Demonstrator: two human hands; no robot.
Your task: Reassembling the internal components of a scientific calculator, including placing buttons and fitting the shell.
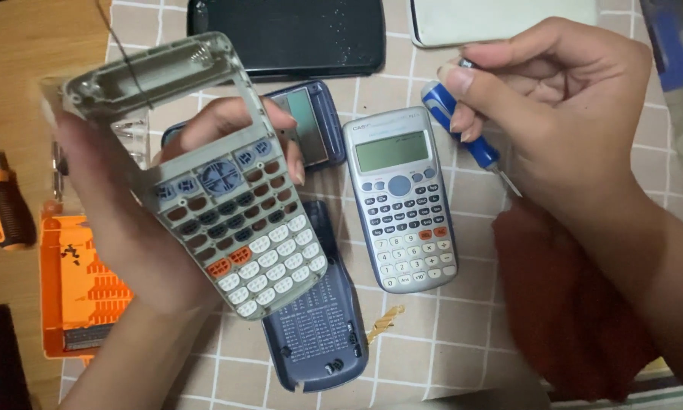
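Head view: the left hand [129, 228] grips a grey calculator front shell [220, 190], raised above the table [463, 319], its screen window empty and keypad in place. The right hand [554, 106] is closed around a blue screwdriver [463, 133], beside an intact calculator [404, 199].

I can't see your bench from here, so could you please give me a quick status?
Left hand holds calculator front shell, raised. Right hand grips blue screwdriver. Whole calculator flat on the cloth between them.
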